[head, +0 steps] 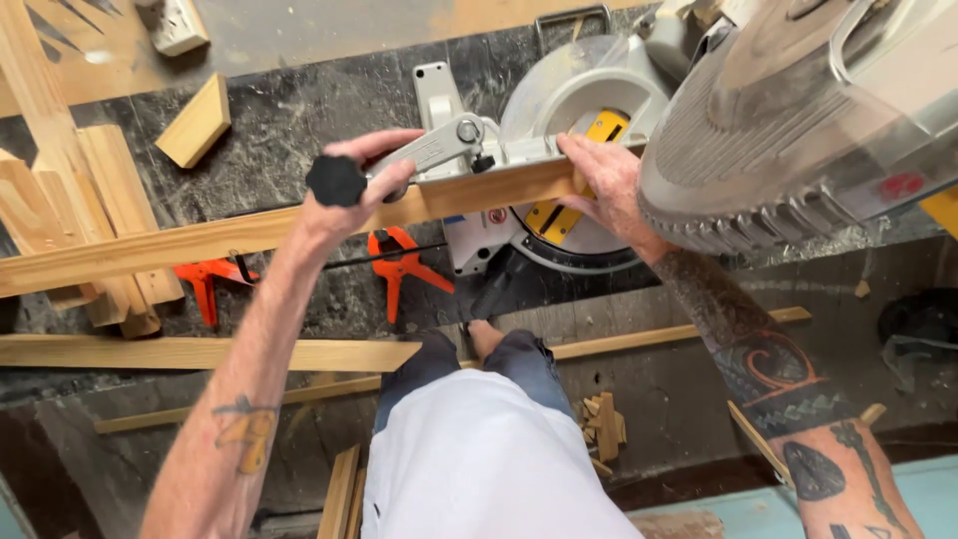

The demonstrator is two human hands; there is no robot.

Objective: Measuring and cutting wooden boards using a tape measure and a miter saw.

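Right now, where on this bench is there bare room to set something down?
Bare dark benchtop lies between the small wood block and the miter saw. It is crowded by the stacked offcuts, around the orange clamps, and where both hands meet the long board.
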